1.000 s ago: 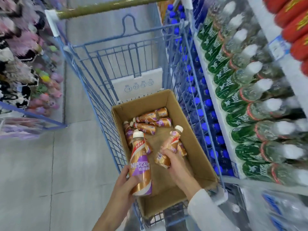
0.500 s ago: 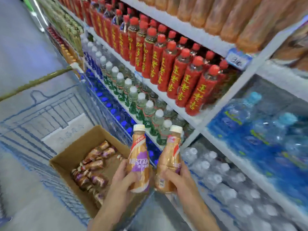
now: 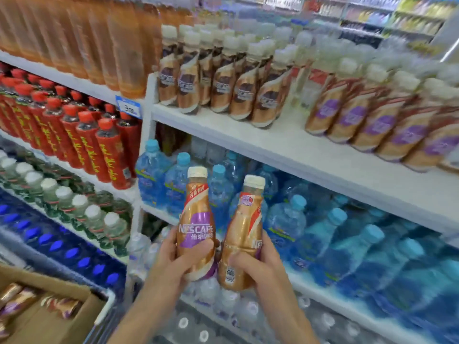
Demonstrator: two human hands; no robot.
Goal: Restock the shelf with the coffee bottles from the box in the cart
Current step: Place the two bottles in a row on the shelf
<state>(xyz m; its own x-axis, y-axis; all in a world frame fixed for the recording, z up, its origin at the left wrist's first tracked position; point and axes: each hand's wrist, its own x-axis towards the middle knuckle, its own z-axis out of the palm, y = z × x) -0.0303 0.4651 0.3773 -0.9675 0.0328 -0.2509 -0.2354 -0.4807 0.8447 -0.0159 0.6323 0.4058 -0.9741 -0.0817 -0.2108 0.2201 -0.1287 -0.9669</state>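
I see L hand (image 3: 171,263) & R hand (image 3: 264,264), both bare. Forearms (image 3: 144,316) bare too, right to frame edge. Wrists slim. Thumbnails look short, but blur hides finer detail.

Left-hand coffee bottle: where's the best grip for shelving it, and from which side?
Probably the wide lower body of the coffee bottle, taken from its near side, much as the left hand wraps it now. The bottle stands upright and its neck tapers to a small cap. A body grip also leaves the base free to set on the shelf.
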